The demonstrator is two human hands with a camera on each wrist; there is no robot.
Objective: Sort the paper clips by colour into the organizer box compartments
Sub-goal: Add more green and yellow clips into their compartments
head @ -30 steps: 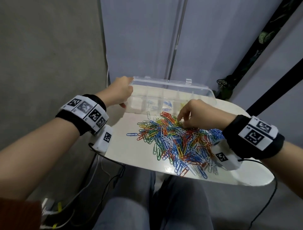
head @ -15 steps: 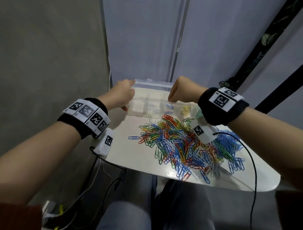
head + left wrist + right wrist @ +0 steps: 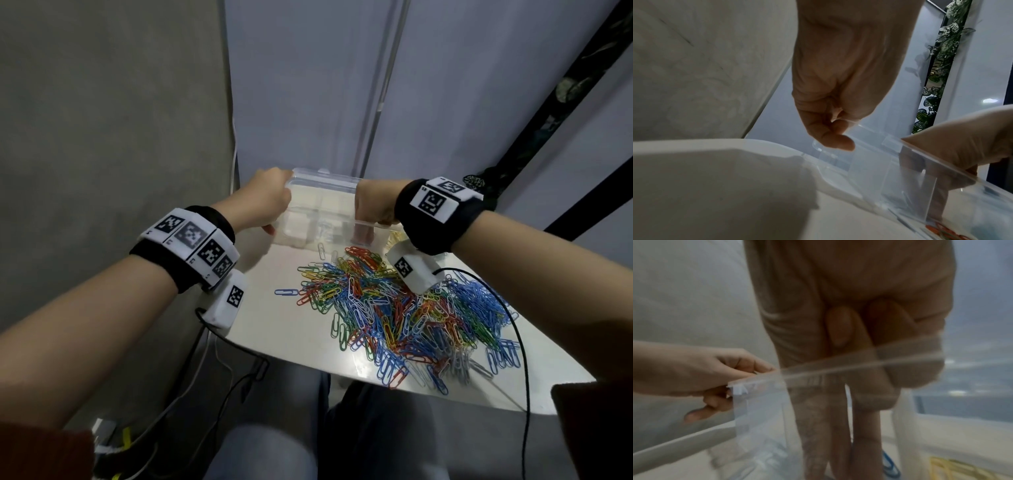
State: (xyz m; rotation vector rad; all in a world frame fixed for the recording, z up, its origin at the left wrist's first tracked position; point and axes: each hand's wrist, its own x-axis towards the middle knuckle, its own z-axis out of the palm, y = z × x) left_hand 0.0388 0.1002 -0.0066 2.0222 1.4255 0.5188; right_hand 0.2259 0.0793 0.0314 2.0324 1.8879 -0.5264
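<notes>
The clear organizer box [image 3: 318,209] sits at the far edge of the surface [image 3: 274,318]. The left hand [image 3: 265,202] pinches its left end — the right hand [image 3: 373,205] reaches inside, two fingers [image 3: 826,426] straight. Paper clips [image 3: 394,308] lie heaped nearby.

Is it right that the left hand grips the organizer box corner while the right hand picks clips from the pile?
Not quite. The left hand does grip the organizer box corner, but the right hand reaches into a box compartment, not at the paper clip pile; the head view shows it.
</notes>
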